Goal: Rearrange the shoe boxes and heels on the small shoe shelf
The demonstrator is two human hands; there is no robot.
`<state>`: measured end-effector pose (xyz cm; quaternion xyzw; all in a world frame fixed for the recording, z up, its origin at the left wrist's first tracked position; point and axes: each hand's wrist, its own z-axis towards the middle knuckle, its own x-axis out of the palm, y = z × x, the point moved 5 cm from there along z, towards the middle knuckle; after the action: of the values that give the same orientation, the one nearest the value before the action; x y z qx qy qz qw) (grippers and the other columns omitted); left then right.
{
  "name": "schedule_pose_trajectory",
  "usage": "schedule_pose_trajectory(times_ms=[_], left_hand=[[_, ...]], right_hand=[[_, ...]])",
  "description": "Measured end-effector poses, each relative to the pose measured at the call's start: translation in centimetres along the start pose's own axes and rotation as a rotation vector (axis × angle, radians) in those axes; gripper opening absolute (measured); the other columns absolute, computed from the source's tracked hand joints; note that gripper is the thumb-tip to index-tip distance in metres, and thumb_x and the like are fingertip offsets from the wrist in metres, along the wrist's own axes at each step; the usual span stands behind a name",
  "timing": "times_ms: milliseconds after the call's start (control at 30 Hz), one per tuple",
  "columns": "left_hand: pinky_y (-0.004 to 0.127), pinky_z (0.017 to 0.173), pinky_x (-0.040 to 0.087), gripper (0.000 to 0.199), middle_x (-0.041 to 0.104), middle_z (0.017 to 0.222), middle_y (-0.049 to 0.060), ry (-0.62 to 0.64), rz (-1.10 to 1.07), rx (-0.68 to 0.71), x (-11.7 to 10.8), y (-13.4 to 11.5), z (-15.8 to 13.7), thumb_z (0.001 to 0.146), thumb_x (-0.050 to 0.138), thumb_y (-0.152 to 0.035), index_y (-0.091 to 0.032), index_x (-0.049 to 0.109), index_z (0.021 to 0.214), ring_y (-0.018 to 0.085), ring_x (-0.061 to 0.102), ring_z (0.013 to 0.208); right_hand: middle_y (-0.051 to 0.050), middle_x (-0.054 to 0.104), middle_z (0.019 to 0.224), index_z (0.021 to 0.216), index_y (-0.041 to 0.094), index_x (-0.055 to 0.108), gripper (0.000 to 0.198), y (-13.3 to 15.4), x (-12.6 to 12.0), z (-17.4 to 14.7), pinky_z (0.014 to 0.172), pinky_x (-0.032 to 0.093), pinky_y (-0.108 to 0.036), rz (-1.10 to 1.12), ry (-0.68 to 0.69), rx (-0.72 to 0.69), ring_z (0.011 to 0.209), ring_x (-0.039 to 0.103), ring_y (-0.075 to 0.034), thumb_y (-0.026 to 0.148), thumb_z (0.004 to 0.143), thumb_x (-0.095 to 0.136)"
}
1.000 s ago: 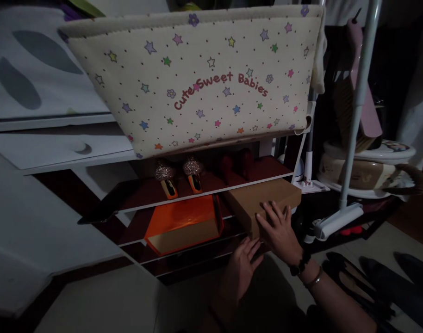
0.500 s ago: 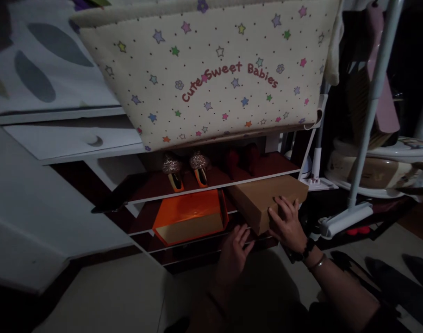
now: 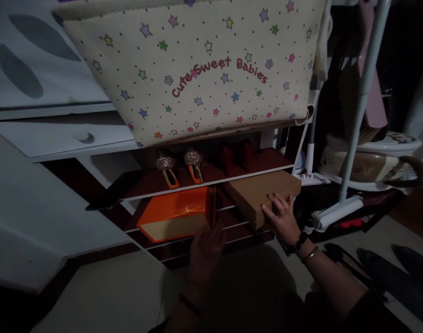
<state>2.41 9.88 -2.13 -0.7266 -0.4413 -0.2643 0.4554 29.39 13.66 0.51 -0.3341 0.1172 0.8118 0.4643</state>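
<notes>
My right hand [image 3: 283,219] lies on the front edge of a brown cardboard box [image 3: 248,189], its fingers over the top and the thumb low at the front. The box slants out of the shelf rack, under the upper shelf. At the right front corner of an orange box [image 3: 173,206] is my left hand [image 3: 208,245]. It is dark and blurred, so its finger grip is unclear. The orange box shows a pale front panel and stands left of the cardboard one, with a gap between them.
Above, glittery shoes [image 3: 194,166] and dark red shoes [image 3: 227,157] stand on the upper shelf [image 3: 211,181]. A cream star-print fabric bin [image 3: 211,101] overhangs them. To the right are a broom [image 3: 336,212], a pink-handled brush [image 3: 374,101] and several shoes on the floor.
My left hand has moved left, from beside the cardboard box to the orange box's right corner. The orange box has shifted slightly left on its shelf. My right hand stays on the cardboard box.
</notes>
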Motion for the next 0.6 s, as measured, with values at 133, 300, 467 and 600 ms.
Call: schedule_pose_trajectory(times_ms=[133, 300, 467, 600], left_hand=[[0.043, 0.103, 0.053, 0.019, 0.068, 0.133, 0.017, -0.043, 0.030, 0.041, -0.8, -1.0, -0.9, 0.099, 0.047, -0.026, -0.019, 0.059, 0.086, 0.024, 0.065, 0.126], [0.042, 0.099, 0.055, 0.015, 0.071, 0.126, 0.016, -0.092, 0.051, 0.049, -1.8, -2.2, -1.9, 0.097, 0.051, -0.026, -0.021, 0.055, 0.084, 0.024, 0.070, 0.117], [0.042, 0.098, 0.054, 0.015, 0.072, 0.118, 0.017, -0.075, 0.105, 0.098, -2.5, -3.1, -2.6, 0.097, 0.049, -0.025, -0.021, 0.052, 0.082, 0.025, 0.072, 0.110], [0.042, 0.097, 0.056, 0.008, 0.073, 0.113, 0.016, -0.044, 0.090, 0.115, -2.4, -3.3, -2.8, 0.095, 0.052, -0.023, -0.021, 0.056, 0.089, 0.025, 0.073, 0.106]], right_hand=[[-0.017, 0.034, 0.156, 0.146, 0.029, 0.047, 0.057, 0.0, -0.1, 0.1, 0.116, 0.020, -0.079, 0.007, -0.030, -0.008, 0.147, 0.034, -0.038, 0.018, 0.093, 0.065], [-0.018, 0.030, 0.159, 0.146, 0.029, 0.047, 0.063, 0.9, -0.7, 0.4, 0.115, 0.019, -0.082, 0.030, -0.021, 0.015, 0.147, 0.032, -0.042, 0.021, 0.088, 0.071], [-0.012, 0.033, 0.160, 0.143, 0.039, 0.054, 0.059, 3.6, -2.8, 0.1, 0.116, 0.012, -0.082, 0.034, -0.002, -0.023, 0.142, 0.040, -0.039, 0.023, 0.089, 0.073], [-0.009, 0.029, 0.164, 0.141, 0.042, 0.055, 0.061, 5.7, -5.7, -1.7, 0.116, 0.013, -0.084, 0.074, -0.011, -0.031, 0.142, 0.041, -0.038, 0.019, 0.088, 0.074]])
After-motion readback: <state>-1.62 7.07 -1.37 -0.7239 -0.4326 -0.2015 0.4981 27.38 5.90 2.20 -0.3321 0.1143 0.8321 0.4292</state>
